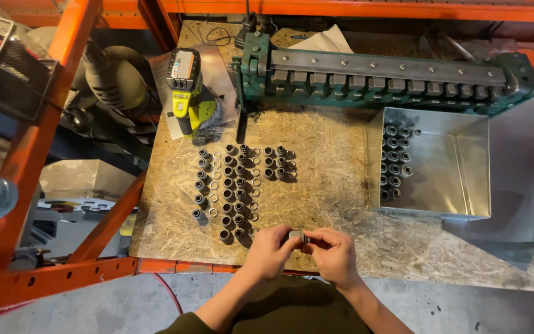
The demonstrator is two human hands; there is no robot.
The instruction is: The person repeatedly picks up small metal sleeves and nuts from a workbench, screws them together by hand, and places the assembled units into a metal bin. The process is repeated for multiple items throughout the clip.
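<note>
I see my left hand (271,248) and right hand (334,252) pinching one fitting (296,236) between them. Short, dark, cylindrical, its long axis lies left-right.

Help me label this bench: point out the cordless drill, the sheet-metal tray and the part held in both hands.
cordless drill (188,99): head view, on its yellow body.
sheet-metal tray (458,164): head view, on its bare floor.
small metal fitting (296,235): head view, on the piece between the fingertips.

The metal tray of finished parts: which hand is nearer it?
Right. The right hand is below the metal tray's front-left corner; the left hand sits farther left, by the rows of small parts.
</note>
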